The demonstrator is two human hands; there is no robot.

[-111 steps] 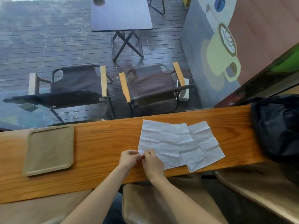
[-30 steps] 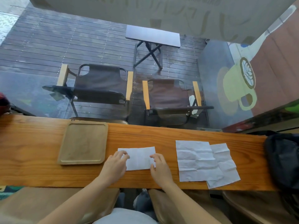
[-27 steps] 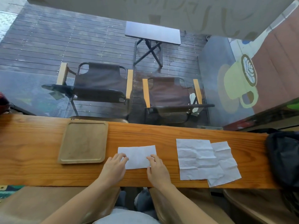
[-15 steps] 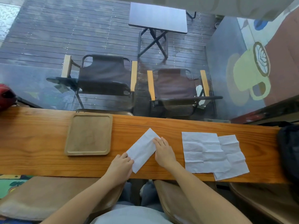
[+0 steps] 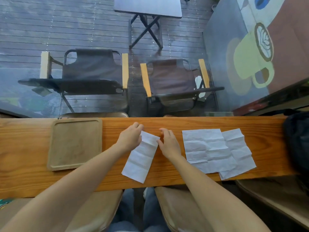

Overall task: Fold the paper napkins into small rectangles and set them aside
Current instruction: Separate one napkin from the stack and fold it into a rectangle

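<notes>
Both hands, left hand (image 5: 130, 137) and right hand (image 5: 168, 143), pinch the white half-folded paper napkin's (image 5: 141, 158) 12 o'clock end in a narrow grip; bring it squarely toward 6 o'clock, edges aligned, then crease.

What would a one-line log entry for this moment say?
both hands folding far end of napkin strip | two unfolded napkins waiting | tray bare

We reach both bare arms forward. Our left hand (image 5: 129, 137) curls its fingers in a grip on one far corner of paper. Our right hand (image 5: 168, 143) pinches the other corner with thumb and fingers, palm down.
</notes>
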